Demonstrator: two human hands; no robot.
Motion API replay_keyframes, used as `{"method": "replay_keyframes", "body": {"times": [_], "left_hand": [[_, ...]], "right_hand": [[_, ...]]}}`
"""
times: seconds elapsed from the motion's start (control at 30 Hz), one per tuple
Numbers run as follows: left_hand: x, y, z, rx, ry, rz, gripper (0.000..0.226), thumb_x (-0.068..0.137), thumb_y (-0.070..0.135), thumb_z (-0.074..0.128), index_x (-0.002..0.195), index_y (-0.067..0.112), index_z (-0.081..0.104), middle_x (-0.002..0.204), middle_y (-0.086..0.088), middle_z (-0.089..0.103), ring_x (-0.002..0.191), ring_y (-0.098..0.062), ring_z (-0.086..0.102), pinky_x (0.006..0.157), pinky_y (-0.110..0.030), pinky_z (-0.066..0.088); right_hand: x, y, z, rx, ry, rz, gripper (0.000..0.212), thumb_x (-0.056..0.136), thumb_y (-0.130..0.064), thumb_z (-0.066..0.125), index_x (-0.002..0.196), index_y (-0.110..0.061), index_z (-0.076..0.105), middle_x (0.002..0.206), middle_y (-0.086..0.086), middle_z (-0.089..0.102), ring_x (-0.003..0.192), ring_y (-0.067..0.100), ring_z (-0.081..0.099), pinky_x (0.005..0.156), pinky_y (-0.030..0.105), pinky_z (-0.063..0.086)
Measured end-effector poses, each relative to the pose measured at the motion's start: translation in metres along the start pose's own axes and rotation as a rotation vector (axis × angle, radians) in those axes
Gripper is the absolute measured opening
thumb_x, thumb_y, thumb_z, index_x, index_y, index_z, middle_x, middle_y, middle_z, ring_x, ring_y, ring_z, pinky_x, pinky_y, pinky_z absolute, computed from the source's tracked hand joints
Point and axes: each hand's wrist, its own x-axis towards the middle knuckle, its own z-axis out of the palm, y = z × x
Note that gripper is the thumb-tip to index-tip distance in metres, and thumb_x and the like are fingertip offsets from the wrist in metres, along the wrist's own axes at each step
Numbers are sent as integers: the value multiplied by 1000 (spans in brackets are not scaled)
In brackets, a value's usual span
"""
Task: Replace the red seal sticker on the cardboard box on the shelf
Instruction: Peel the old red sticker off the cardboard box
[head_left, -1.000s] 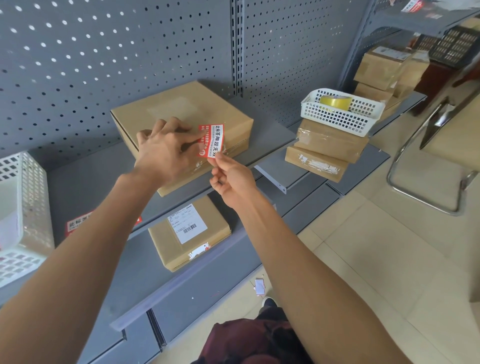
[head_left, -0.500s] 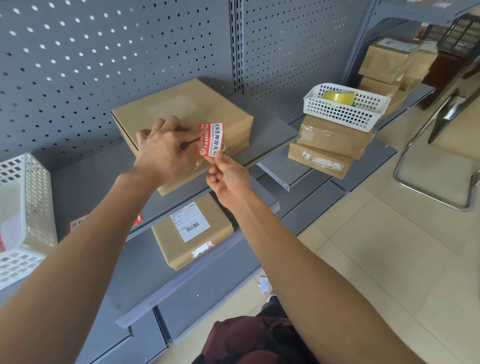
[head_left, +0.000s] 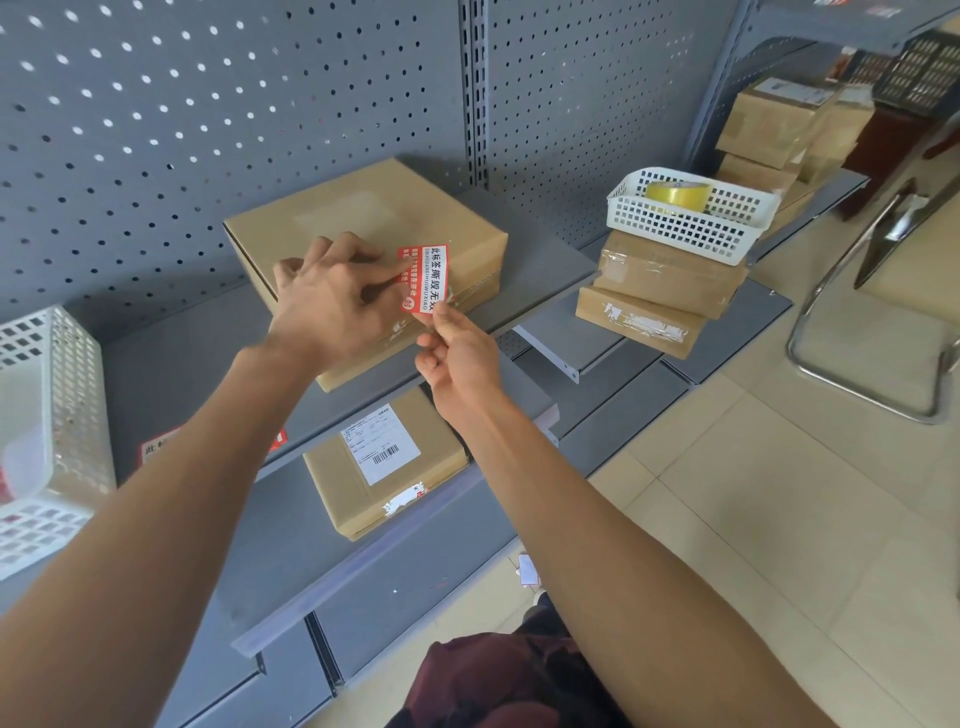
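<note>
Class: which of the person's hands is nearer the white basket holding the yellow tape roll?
Right. The right hand is closer to the white basket; the left hand lies farther away, on the cardboard box.

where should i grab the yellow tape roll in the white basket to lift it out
Come from above: the white plastic lattice basket is open-topped and its walls block the sides. The yellow roll of packing tape seems to lean at the back wall with its upper rim above the basket edge. Probably best to pinch that raised rim, one finger inside the core hole and thumb on the outer face, then lift straight up.
</note>
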Motion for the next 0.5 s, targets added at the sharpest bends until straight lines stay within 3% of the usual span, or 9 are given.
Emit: {"method": "replay_keyframes", "body": {"times": [0.2, 0.33, 0.5], "left_hand": [[2, 6, -5, -29, -18, -44, 38, 93, 50, 43, 124, 51, 66, 128, 9, 57, 126, -20, 43, 99, -51, 28], [10, 12, -12, -55, -58, -51, 36, 88, 47, 40, 95, 40, 75, 112, 3, 59, 112, -24, 46, 89, -47, 28], [32, 15, -6, -39, -53, -25, 33, 95, 43, 46, 75, 21, 62, 93, 7, 60, 91, -23, 53, 85, -44, 32]], "right_hand": [[-3, -2, 3, 72, -19, 33, 14, 93, -20, 68, 104, -12, 72, 89, 1, 69, 52, 7, 54, 47, 19, 35], [-6, -3, 3, 18, -24, 30, 25, 91, -20, 75, 114, -11, 72, 97, 2, 68, 56, 6, 54, 45, 17, 36], [-8, -10, 1, -33, -5, 51, 29, 90, -18, 76, 117, -10, 72, 96, 2, 74, 63, 8, 58, 51, 19, 40]]}}
